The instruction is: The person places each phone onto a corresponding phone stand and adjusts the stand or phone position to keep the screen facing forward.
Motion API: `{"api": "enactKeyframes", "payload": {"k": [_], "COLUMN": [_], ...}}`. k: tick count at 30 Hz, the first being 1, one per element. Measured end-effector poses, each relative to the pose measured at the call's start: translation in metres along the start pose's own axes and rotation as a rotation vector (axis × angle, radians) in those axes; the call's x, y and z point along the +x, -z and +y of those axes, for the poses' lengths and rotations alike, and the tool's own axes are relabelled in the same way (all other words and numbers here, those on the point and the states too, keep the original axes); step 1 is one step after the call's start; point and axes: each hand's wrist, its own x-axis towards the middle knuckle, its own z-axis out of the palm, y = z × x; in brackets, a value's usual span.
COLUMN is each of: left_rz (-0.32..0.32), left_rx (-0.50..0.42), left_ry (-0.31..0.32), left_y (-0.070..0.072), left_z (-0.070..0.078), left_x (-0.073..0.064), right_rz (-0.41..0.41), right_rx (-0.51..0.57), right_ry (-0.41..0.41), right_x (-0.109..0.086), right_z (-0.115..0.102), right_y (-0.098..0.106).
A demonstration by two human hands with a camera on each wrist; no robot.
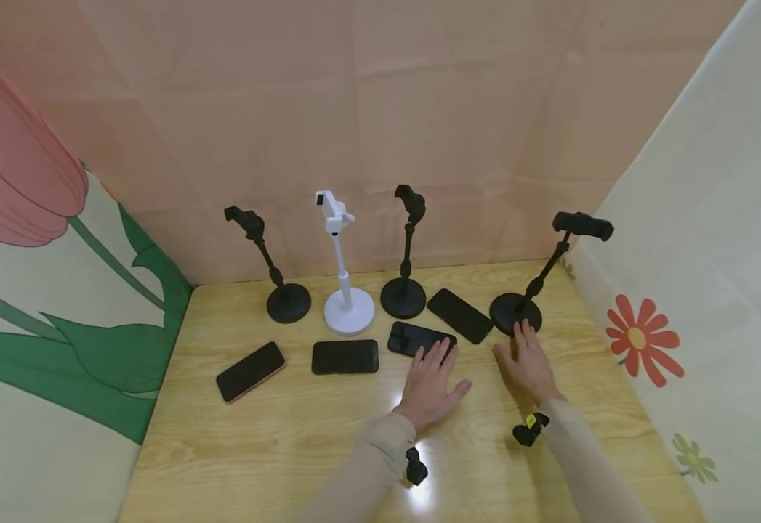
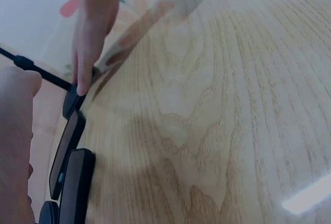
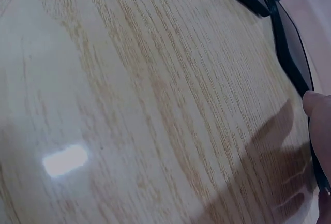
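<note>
I have the left hand (image 1: 429, 388) spread, fingertips over the right end of a glossy black rectangular phone (image 1: 408, 336) on the pale wood-grain worktop (image 1: 256, 450); the right hand (image 1: 532, 367), fingers extended, reaches the round base (image 1: 501, 312) of a slim black stand (image 1: 541, 279).

Tabletop (image 1: 249, 457) — broad free strip at front left, lane between pink-edged phone (image 1: 251, 372) and black phone (image 1: 344, 357), white stand (image 1: 344, 280) behind the latter, passage between left hand (image 1: 429, 392) and right hand (image 1: 532, 367) — slanted phone (image 1: 460, 316) across its far end, right stand (image 1: 536, 287) at the right fingertips.
</note>
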Motion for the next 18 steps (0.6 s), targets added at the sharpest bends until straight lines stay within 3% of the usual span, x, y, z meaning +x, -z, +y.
{"api": "enactKeyframes", "payload": {"k": [10, 18], "left_rz": [0.015, 0.003], "left_rx": [0.006, -0.01], "left_ry": [-0.008, -0.033], "left_y": [-0.012, -0.017], "left_z": [0.006, 0.013], "left_x": [-0.003, -0.007], "right_rz": [-0.077, -0.057], "right_rx": [-0.045, -0.062], "right_ry": [-0.045, -0.034], "right_x": [0.001, 0.0], "right_z": [-0.006, -0.003], "right_y": [0.011, 0.006]}}
